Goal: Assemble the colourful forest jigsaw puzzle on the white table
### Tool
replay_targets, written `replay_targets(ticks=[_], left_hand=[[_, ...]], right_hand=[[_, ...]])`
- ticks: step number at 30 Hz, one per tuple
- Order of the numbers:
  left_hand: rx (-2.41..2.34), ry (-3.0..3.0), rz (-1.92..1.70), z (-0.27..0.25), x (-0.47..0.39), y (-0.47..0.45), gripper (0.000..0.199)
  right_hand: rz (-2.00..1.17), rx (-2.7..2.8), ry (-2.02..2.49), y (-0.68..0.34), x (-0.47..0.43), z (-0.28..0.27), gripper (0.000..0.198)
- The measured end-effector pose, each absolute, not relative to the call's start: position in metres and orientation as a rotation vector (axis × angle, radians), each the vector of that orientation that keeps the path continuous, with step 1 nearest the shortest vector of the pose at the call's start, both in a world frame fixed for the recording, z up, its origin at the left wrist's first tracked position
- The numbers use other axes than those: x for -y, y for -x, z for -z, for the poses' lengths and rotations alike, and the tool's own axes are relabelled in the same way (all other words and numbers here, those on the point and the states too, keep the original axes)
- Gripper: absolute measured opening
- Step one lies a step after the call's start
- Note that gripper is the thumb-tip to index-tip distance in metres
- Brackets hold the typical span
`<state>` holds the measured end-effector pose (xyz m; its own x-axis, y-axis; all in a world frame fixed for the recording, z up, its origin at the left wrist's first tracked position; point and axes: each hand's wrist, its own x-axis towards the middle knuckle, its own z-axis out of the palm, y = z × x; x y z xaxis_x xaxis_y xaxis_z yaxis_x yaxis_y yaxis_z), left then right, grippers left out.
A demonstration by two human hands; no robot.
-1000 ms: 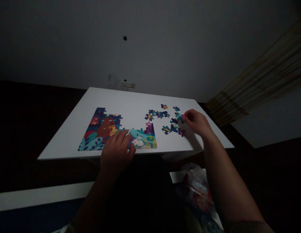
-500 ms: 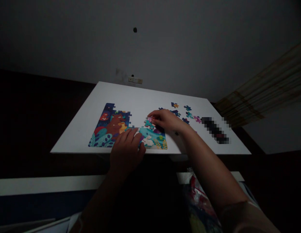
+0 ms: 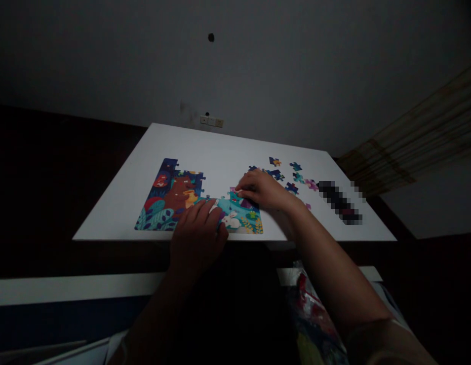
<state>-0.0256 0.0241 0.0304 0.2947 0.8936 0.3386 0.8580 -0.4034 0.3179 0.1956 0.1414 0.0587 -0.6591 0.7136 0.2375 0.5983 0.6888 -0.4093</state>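
At centre, a jigsaw puzzle (image 3: pixel 180 195) of smooth, printed card is seen on a smooth tabletop (image 3: pixel 117 203); at lower right, a glossy, crinkled plastic bag (image 3: pixel 310 300); at right, a cloth curtain (image 3: pixel 410 133).

wall (image 3: pixel 281 66): dim grey, darker toward edges;
tabletop (image 3: pixel 121 187): brightest; soft shadow by right hand (image 3: pixel 262 188);
floor (image 3: pixel 49 162): near black;
pixelated patch (image 3: pixel 340 204): detail lost

Left hand (image 3: pixel 199 228) and right hand (image 3: pixel 261 188): both bare. Left forearm (image 3: pixel 155 309) and right forearm (image 3: pixel 330 263): uncovered behind each grip. Well behind the right grip, by the elbow, a dark brownish fabric sleeve (image 3: pixel 391 342) is worn. Between the forearms, plain near-black clothing (image 3: pixel 239 304) is seen, its cut obscured by shadow.
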Motion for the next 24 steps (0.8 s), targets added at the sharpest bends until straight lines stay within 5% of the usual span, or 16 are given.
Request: replay_targets(ticks=[11,24], left_hand=[[-1.692,-2.511,-0.717,-0.029,-0.024,0.025,0.032],[-1.79,-2.606,-0.637,-0.022,-0.028,0.024,0.034]], right_hand=[[-0.054,1.826,1.523,-0.296,-0.09,-0.047,0.02],[-0.129,1.543,1.672,-0.344,-0.064,-0.02,0.03]])
